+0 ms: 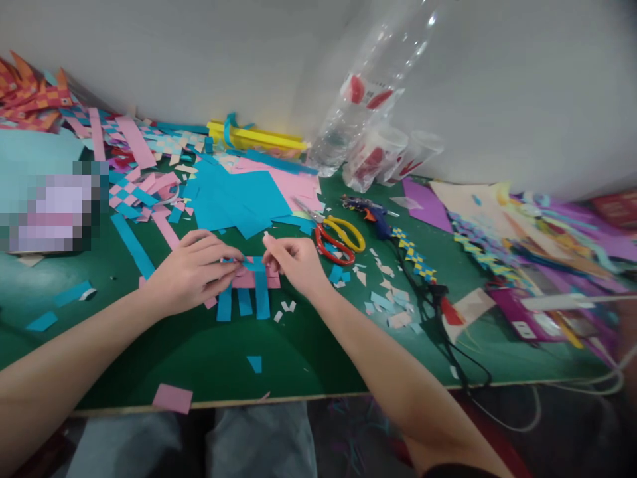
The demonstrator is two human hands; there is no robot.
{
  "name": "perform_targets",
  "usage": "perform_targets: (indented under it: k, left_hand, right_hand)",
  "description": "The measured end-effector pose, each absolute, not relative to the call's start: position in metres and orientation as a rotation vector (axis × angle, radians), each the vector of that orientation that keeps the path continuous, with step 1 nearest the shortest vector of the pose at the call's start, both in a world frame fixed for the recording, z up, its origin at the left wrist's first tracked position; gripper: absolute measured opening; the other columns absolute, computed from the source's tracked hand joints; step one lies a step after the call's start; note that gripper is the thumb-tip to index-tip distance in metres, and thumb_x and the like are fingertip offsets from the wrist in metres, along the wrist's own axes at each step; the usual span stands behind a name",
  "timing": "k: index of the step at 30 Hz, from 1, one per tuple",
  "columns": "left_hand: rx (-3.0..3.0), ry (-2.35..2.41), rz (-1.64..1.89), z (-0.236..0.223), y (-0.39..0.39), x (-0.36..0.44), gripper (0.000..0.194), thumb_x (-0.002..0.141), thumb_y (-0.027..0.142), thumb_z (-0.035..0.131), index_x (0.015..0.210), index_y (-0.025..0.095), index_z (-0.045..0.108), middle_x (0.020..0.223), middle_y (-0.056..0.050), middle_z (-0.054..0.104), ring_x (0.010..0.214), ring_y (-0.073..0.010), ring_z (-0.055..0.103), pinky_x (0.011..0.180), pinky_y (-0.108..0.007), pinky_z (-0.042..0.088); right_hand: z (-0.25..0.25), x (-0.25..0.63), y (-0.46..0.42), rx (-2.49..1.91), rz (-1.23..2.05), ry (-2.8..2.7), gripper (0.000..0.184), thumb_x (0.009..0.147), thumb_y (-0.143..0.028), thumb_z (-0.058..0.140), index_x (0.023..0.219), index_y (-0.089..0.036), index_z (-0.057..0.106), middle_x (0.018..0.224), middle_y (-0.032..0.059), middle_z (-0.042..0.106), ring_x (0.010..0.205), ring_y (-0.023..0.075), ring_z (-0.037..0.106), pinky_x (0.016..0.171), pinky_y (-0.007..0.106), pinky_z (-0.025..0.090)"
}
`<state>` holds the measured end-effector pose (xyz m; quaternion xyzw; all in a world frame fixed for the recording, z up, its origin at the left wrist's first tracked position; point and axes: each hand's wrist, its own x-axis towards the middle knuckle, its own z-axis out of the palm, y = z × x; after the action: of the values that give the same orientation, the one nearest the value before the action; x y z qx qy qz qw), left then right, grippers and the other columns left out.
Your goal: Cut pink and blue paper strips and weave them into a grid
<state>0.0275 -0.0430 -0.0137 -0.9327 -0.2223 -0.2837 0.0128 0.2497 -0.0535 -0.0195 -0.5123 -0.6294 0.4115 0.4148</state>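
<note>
Near the middle of the green table is a small weave of blue and pink paper strips (263, 292), with several blue ends hanging toward me. My left hand (196, 272) lies over its left part, fingertips closed on a blue strip along the top edge. At the right end, my right hand (294, 262) has its thumb and fingers pinched together at the same blue strip. A tiny white bit shows by the right thumb; whether it is paper or the nail I cannot tell. My fingers hide part of the weave.
Scissors with red and yellow handles (341, 240) lie right of my hands, near a blue glue gun (375, 222) with a cable. Blue paper sheets (239, 196) lie behind. A plastic bottle (343, 113) and plastic cups (373, 156) stand by the wall. Paper scraps (393, 302) are scattered about.
</note>
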Motion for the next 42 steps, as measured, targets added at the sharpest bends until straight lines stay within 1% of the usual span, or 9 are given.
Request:
perform_targets:
  k: [5, 8, 13, 16, 21, 28, 36, 39, 42]
  left_hand:
    - [-2.871, -0.692, -0.869, -0.014, -0.043, 0.028, 0.022, 0.098, 0.024, 0.048, 0.093, 0.023, 0.069, 0.107, -0.003, 0.072, 0.093, -0.0182, 0.066, 0.097, -0.039, 0.042]
    - [-2.862, -0.651, -0.813, -0.014, -0.043, 0.027, 0.019, 0.098, 0.021, 0.048, 0.096, 0.022, 0.066, 0.109, -0.003, 0.072, 0.093, -0.0176, 0.065, 0.097, -0.040, 0.042]
    - [-2.846, -0.625, -0.846, -0.015, -0.042, 0.027, 0.017, 0.096, 0.017, 0.050, 0.093, 0.020, 0.066, 0.106, -0.005, 0.071, 0.090, -0.0180, 0.065, 0.095, -0.040, 0.042]
    - [-2.843, -0.783, -0.839, -0.018, -0.040, 0.026, 0.015, 0.097, 0.023, 0.051, 0.097, 0.018, 0.065, 0.103, -0.008, 0.068, 0.093, -0.0212, 0.065, 0.091, -0.041, 0.043]
    - [-2.903, -1.027, -0.647, -0.027, -0.034, 0.022, 0.023, 0.094, 0.039, 0.057, 0.100, 0.018, 0.064, 0.104, -0.008, 0.068, 0.097, -0.0262, 0.063, 0.092, -0.045, 0.039]
    - [-2.944, -1.157, -0.571, -0.033, -0.032, 0.023, 0.029, 0.097, 0.043, 0.051, 0.104, 0.020, 0.066, 0.108, -0.007, 0.068, 0.101, -0.0269, 0.060, 0.090, -0.044, 0.037]
    - [-2.968, -1.229, -0.494, -0.036, -0.029, 0.025, 0.028, 0.094, 0.040, 0.057, 0.109, 0.018, 0.067, 0.107, -0.009, 0.065, 0.102, -0.0285, 0.056, 0.088, -0.045, 0.039]
    - [-2.967, -1.227, -0.507, -0.038, -0.029, 0.024, 0.030, 0.093, 0.040, 0.058, 0.109, 0.017, 0.067, 0.107, -0.010, 0.063, 0.102, -0.0293, 0.054, 0.087, -0.045, 0.040]
    - [-2.972, -1.214, -0.514, -0.039, -0.028, 0.024, 0.028, 0.092, 0.039, 0.058, 0.108, 0.017, 0.067, 0.109, -0.011, 0.061, 0.103, -0.0294, 0.052, 0.087, -0.045, 0.040]
  right_hand:
    - [-0.011, 0.249, -0.052, -1.261, 1.681, -1.408, 0.044, 0.075, -0.056, 0.071, 0.057, -0.017, 0.064, 0.043, -0.0026, 0.055, 0.031, 0.0037, 0.035, 0.036, 0.022, 0.026]
    - [-0.007, 0.247, -0.053, -1.236, 1.840, -1.295, 0.042, 0.067, -0.052, 0.079, 0.054, -0.016, 0.061, 0.042, -0.0039, 0.055, 0.030, 0.0017, 0.033, 0.032, 0.020, 0.018]
    - [-0.005, 0.246, -0.053, -1.209, 1.942, -1.157, 0.038, 0.064, -0.037, 0.085, 0.050, -0.015, 0.057, 0.043, -0.0070, 0.050, 0.030, -0.0002, 0.035, 0.030, 0.017, 0.019]
    - [-0.007, 0.245, -0.052, -1.226, 1.942, -1.101, 0.035, 0.065, -0.032, 0.084, 0.052, -0.014, 0.057, 0.043, -0.0072, 0.050, 0.030, -0.0002, 0.034, 0.030, 0.017, 0.019]
    - [-0.010, 0.244, -0.051, -1.212, 1.911, -1.097, 0.033, 0.067, -0.035, 0.083, 0.057, -0.015, 0.058, 0.043, -0.0080, 0.051, 0.029, -0.0003, 0.035, 0.030, 0.016, 0.020]
    - [-0.015, 0.245, -0.043, -1.261, 1.724, -1.256, 0.026, 0.069, -0.036, 0.080, 0.070, -0.016, 0.064, 0.053, -0.0026, 0.061, 0.037, 0.0050, 0.050, 0.032, 0.017, 0.036]
    - [-0.008, 0.242, -0.027, -1.348, 1.622, -1.418, 0.014, 0.083, -0.024, 0.066, 0.073, -0.014, 0.064, 0.066, 0.0043, 0.071, 0.036, 0.0039, 0.050, 0.033, 0.018, 0.034]
    - [-0.007, 0.238, -0.021, -1.369, 1.552, -1.472, 0.015, 0.084, -0.024, 0.065, 0.072, -0.015, 0.064, 0.061, 0.0016, 0.067, 0.040, 0.0062, 0.052, 0.038, 0.020, 0.037]
    - [-0.012, 0.235, -0.017, -1.395, 1.256, -1.635, 0.016, 0.082, -0.028, 0.068, 0.071, -0.017, 0.067, 0.058, -0.0009, 0.063, 0.048, 0.0083, 0.053, 0.048, 0.023, 0.041]
